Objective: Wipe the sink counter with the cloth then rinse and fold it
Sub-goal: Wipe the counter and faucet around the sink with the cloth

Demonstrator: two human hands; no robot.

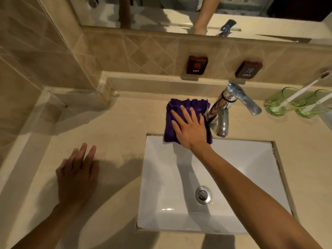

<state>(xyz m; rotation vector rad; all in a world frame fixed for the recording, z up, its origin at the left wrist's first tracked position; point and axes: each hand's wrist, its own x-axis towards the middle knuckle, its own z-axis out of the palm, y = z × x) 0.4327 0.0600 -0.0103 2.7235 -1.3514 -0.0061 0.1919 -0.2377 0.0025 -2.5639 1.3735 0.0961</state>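
A purple cloth [177, 107] lies flat on the beige counter [115, 133] behind the white sink [242, 169], just left of the chrome faucet [222, 114]. My right hand [190, 128] presses down on the cloth with straight, spread fingers; its near edge hangs slightly over the sink rim. My left hand [77, 175] rests flat on the counter to the left of the sink, fingers straight, holding nothing.
Two green glasses [280, 105] with a white toothbrush [305, 88] stand at the back right. HOT [196, 65] and COLD [248, 69] signs sit on the tiled backsplash under the mirror. The sink drain [203, 194] is near the basin's front. A tiled wall borders the counter's left.
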